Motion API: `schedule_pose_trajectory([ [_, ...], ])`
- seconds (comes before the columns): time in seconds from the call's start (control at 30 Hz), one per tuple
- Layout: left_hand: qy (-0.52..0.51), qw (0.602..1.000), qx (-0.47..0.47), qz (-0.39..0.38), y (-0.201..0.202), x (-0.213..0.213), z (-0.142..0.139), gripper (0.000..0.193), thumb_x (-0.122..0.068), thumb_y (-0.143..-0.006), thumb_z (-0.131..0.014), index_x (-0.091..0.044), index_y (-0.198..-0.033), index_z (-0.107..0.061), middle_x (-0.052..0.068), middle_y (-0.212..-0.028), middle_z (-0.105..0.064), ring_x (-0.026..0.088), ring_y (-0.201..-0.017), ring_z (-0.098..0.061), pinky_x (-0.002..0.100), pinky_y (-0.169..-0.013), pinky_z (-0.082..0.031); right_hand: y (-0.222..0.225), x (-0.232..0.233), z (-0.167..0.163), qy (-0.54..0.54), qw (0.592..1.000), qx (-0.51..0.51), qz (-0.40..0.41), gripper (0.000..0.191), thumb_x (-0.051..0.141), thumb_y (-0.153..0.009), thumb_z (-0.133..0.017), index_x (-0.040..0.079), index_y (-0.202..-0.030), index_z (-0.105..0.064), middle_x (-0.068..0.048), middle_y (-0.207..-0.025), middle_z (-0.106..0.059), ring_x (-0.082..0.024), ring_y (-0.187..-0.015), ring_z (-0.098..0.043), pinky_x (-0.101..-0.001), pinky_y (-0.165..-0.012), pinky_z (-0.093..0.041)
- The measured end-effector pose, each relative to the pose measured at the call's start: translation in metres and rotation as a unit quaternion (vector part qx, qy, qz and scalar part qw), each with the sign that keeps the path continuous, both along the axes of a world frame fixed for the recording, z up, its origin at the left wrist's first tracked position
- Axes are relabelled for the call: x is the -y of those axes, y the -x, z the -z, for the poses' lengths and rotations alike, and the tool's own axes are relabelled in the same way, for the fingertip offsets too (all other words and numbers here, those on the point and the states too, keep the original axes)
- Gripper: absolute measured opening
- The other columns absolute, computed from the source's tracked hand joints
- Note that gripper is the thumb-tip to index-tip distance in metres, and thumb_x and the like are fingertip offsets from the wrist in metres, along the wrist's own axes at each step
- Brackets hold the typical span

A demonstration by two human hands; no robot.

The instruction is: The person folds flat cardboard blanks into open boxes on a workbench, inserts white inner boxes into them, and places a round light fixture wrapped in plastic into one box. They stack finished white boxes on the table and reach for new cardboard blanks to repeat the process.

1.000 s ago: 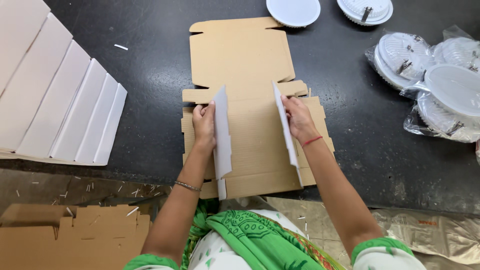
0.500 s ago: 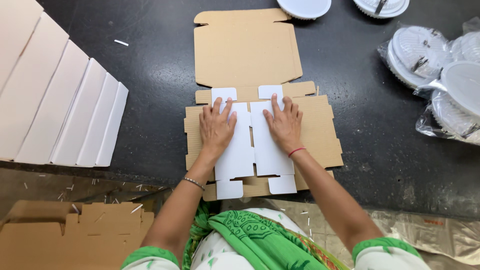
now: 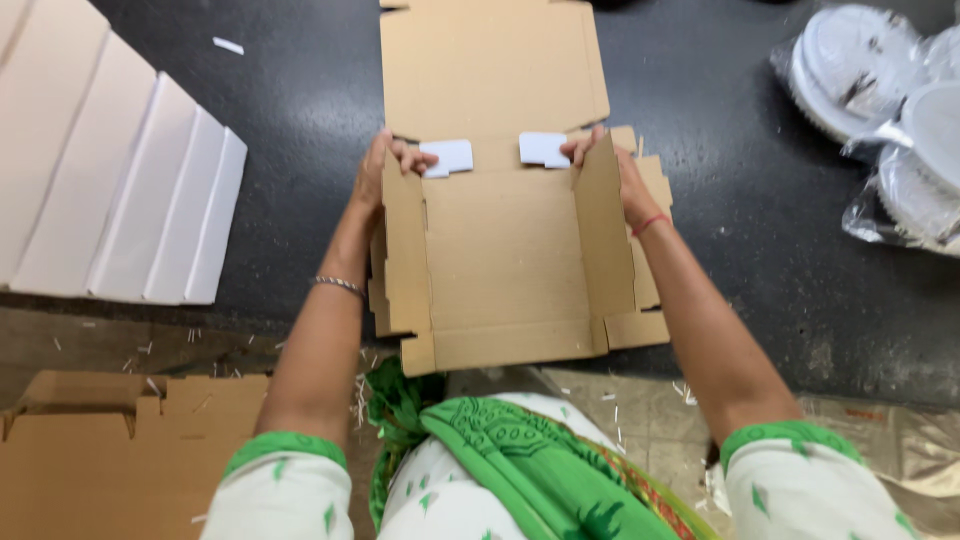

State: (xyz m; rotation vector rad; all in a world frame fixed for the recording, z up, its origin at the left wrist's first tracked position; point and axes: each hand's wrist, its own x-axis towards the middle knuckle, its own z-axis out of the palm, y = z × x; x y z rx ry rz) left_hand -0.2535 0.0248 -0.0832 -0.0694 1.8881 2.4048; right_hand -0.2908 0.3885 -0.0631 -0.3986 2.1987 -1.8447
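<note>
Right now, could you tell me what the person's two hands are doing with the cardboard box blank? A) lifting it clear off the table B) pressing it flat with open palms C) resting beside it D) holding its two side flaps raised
D: the left hand and right hand each grip a side flap of the cardboard box blank, holding both flaps raised while the base lies on the dark table.

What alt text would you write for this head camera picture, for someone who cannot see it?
Seen from above, a person's left hand and right hand fold up the side flaps of a flat brown cardboard box blank on a dark table. White folded boxes lie to the left, bagged white round fittings to the right.
</note>
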Motion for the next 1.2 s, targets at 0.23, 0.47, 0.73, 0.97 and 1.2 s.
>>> schedule_pose_trajectory([
  [0.23,0.058,0.958,-0.094,-0.263,-0.103,0.016,-0.008,0.042,-0.041,-0.111,-0.040,-0.005,-0.118,-0.059,0.009,-0.112,-0.069,0.017,-0.087,-0.069,0.030,-0.076,-0.058,-0.084,-0.037,-0.009,0.085,0.983,0.010,0.162,0.044,0.042,-0.111,-0.039,0.007,-0.113,-0.065,0.000,-0.111,-0.070,-0.010,-0.104,-0.067,-0.0270,-0.092,-0.055],
  [0.47,0.275,0.874,-0.050,-0.396,-0.307,-0.069,-0.009,0.038,-0.038,-0.120,-0.036,-0.007,-0.099,-0.046,0.007,-0.100,-0.047,0.019,-0.092,-0.049,0.035,-0.088,-0.045,-0.262,-0.059,-0.006,-0.030,0.968,-0.053,0.245,0.040,0.034,-0.118,-0.039,0.006,-0.094,-0.055,-0.001,-0.088,-0.058,-0.009,-0.079,-0.053,-0.0256,-0.075,-0.044],
  [0.73,0.496,0.859,-0.121,-0.027,-0.302,-0.123,-0.025,0.031,-0.018,-0.094,-0.070,-0.008,-0.121,-0.060,0.012,-0.127,-0.066,0.033,-0.118,-0.063,0.043,-0.099,-0.050,-0.272,0.006,-0.039,-0.326,0.915,-0.219,-0.093,0.065,0.037,-0.085,-0.076,0.006,-0.139,-0.055,-0.017,-0.124,-0.061,-0.037,-0.118,-0.057,-0.0428,-0.092,-0.050],
  [0.97,0.578,0.789,-0.196,-0.072,-0.282,-0.129,-0.034,0.054,-0.015,-0.088,-0.069,-0.002,-0.139,-0.055,0.018,-0.135,-0.065,0.036,-0.125,-0.061,0.045,-0.102,-0.051,-0.268,0.019,-0.060,-0.354,0.874,-0.300,-0.147,0.061,0.030,-0.083,-0.077,0.007,-0.135,-0.057,-0.015,-0.134,-0.059,-0.036,-0.127,-0.052,-0.0460,-0.109,-0.043],
  [1.2,0.544,0.831,-0.029,-0.115,-0.267,-0.132,-0.067,0.038,-0.019,-0.107,-0.055,0.001,-0.140,-0.057,0.023,-0.124,-0.069,0.038,-0.109,-0.070,0.045,-0.086,-0.058,-0.261,0.011,-0.055,-0.373,0.842,-0.360,-0.151,0.058,0.006,-0.080,-0.068,0.000,-0.137,-0.061,-0.014,-0.145,-0.057,-0.028,-0.138,-0.052,-0.0438,-0.117,-0.039],
])
